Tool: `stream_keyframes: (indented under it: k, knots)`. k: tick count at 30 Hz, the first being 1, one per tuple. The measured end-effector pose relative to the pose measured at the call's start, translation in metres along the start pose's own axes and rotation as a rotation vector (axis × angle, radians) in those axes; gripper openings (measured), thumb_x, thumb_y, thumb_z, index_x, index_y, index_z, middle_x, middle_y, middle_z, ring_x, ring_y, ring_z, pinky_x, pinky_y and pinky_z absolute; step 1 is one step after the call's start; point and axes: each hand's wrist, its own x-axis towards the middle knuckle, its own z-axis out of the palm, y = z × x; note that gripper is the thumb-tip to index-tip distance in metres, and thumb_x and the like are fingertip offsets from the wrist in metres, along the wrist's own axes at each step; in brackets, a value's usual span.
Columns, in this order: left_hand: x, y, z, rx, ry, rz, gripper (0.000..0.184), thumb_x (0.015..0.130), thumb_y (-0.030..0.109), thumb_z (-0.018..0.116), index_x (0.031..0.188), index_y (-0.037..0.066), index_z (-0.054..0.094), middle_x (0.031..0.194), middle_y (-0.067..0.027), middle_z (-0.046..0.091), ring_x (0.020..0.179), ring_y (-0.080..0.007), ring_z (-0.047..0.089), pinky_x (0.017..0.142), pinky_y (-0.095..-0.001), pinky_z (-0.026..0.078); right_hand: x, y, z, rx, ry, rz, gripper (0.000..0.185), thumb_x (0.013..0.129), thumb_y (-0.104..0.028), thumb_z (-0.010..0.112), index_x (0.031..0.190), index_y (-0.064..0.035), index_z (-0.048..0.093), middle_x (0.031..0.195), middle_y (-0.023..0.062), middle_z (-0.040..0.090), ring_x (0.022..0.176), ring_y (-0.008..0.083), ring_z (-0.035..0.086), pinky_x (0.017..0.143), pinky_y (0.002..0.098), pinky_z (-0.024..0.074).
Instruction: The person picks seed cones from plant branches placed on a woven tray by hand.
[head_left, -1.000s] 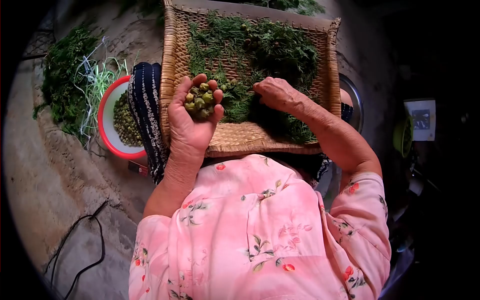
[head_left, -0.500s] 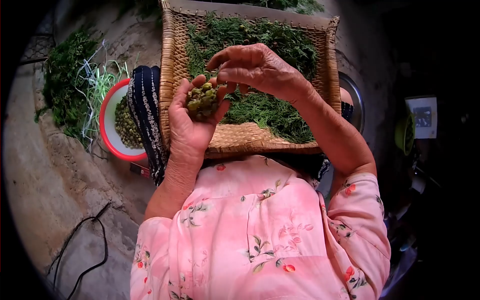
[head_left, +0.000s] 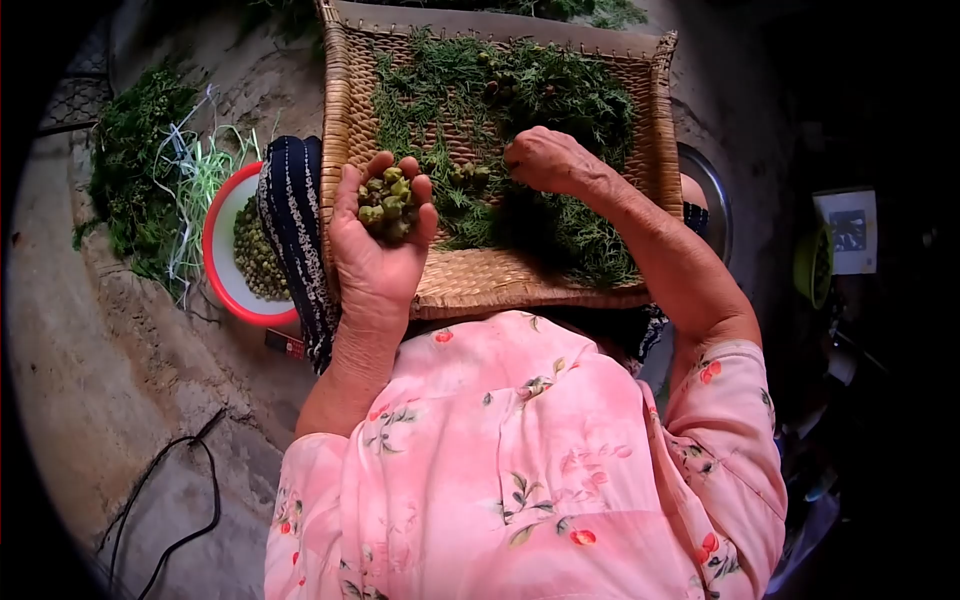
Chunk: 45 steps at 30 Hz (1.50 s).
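Note:
Palm up, my left hand (head_left: 380, 245) cups a small heap of green seed cones (head_left: 386, 204), its fingers curled round them above the left part of a woven basket tray (head_left: 465, 277). My right hand (head_left: 545, 160) is over the middle of the tray, back upward, fingers bent together; its fingertips are near the green sprigs (head_left: 575, 95), and whatever they may hold is hidden. Some loose cones (head_left: 470, 175) lie among the sprigs between my two hands.
Left of the tray, a red-rimmed basin (head_left: 215, 245) holds many small cones. Beyond it are green branches (head_left: 135, 180) and pale plastic strings (head_left: 195, 205). A black cable (head_left: 215, 480) lies on the floor. A green bowl (head_left: 812, 265) stands at the right.
My right hand went from the tray to my left hand, then back to the tray's middle. My left hand stayed nearly in place, still cupping the cones.

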Motion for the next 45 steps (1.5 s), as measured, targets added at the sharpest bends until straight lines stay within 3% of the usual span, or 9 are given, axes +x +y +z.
stream_keyframes:
  k: [3,7,12,19,31,35,37,40,45]
  knots:
    - [0.0,-0.002,0.001,0.032,0.032,0.018,0.027,0.09,0.036,0.051,0.098,0.011,0.059,0.092,-0.0081,0.063,0.077,-0.0221,0.063,0.057,-0.0336,0.056,0.002,-0.021,0.003,0.198,0.228,-0.082,0.015,0.074,-0.011,0.058,0.086,-0.002,0.06,0.084,0.0171,0.062,0.085,0.0363,0.059,0.071,0.0443,0.0489]
    - [0.0,-0.001,0.002,0.064,0.055,0.016,0.027,0.09,0.036,0.05,0.097,0.012,0.058,0.091,-0.007,0.062,0.076,-0.0206,0.063,0.056,-0.0321,0.055,0.012,-0.027,0.032,0.131,0.245,-0.072,0.024,0.072,-0.009,0.064,0.092,-0.0025,0.055,0.093,0.0157,0.058,0.091,0.0336,0.057,0.075,0.0413,0.047]
    - [-0.001,0.0,0.002,0.064,0.068,0.017,0.026,0.09,0.037,0.05,0.097,0.012,0.058,0.09,-0.0064,0.062,0.076,-0.0197,0.062,0.055,-0.0308,0.054,0.011,-0.027,0.022,0.284,0.342,-0.067,0.018,0.075,-0.007,0.053,0.092,-0.0041,0.058,0.094,0.0191,0.056,0.094,0.0367,0.054,0.081,0.0437,0.0443]
    - [0.001,0.0,0.002,0.069,0.086,-0.003,0.028,0.09,0.039,0.049,0.097,0.013,0.058,0.09,-0.005,0.062,0.075,-0.0187,0.062,0.054,-0.029,0.052,0.023,-0.033,0.043,0.339,0.335,-0.196,0.022,0.075,-0.013,0.059,0.095,-0.0028,0.056,0.097,0.0202,0.052,0.092,0.0381,0.054,0.081,0.0443,0.0442]
    - [0.001,-0.001,0.001,0.103,0.126,-0.017,0.03,0.09,0.04,0.048,0.097,0.013,0.06,0.093,-0.0051,0.062,0.079,-0.0196,0.061,0.055,-0.0294,0.051,0.013,-0.04,0.017,0.372,0.353,-0.136,0.02,0.069,-0.002,0.058,0.089,-0.0024,0.055,0.093,0.0189,0.052,0.094,0.0386,0.052,0.078,0.0445,0.0445]
    - [0.003,-0.004,0.004,0.185,0.185,-0.013,0.033,0.091,0.043,0.045,0.096,0.014,0.06,0.092,-0.0048,0.063,0.078,-0.0191,0.061,0.053,-0.0284,0.05,-0.004,-0.05,-0.021,0.684,0.497,-0.213,0.025,0.069,-0.01,0.069,0.091,-0.0039,0.059,0.084,0.0128,0.058,0.077,0.0249,0.061,0.069,0.0343,0.05]
    - [-0.001,-0.009,0.001,0.173,0.159,0.008,0.026,0.088,0.034,0.055,0.099,0.01,0.057,0.094,-0.0063,0.062,0.078,-0.0183,0.061,0.057,-0.028,0.051,-0.024,-0.08,-0.039,0.786,0.444,-0.316,0.025,0.072,-0.008,0.068,0.094,-0.0033,0.058,0.082,0.0059,0.056,0.076,0.0148,0.058,0.068,0.0279,0.049]
    - [-0.007,-0.009,0.0,1.445,-0.151,0.75,0.049,0.069,0.01,0.072,0.109,0.0,0.046,0.098,-0.0093,0.055,0.085,-0.0178,0.057,0.075,-0.0273,0.047,-0.039,-0.112,-0.045,0.546,0.507,-0.52,0.028,0.067,-0.006,0.067,0.094,-0.0034,0.059,0.084,0.0091,0.055,0.076,0.0226,0.059,0.068,0.0309,0.0499]
    - [-0.012,-0.006,0.0,1.475,-0.14,0.773,0.051,0.069,0.008,0.072,0.112,-0.002,0.045,0.098,-0.0094,0.055,0.09,-0.0169,0.056,0.077,-0.0272,0.046,-0.042,-0.125,-0.039,0.521,0.478,-0.614,0.027,0.07,-0.004,0.065,0.096,-0.0022,0.061,0.087,0.0104,0.057,0.078,0.0259,0.06,0.068,0.0323,0.0503]
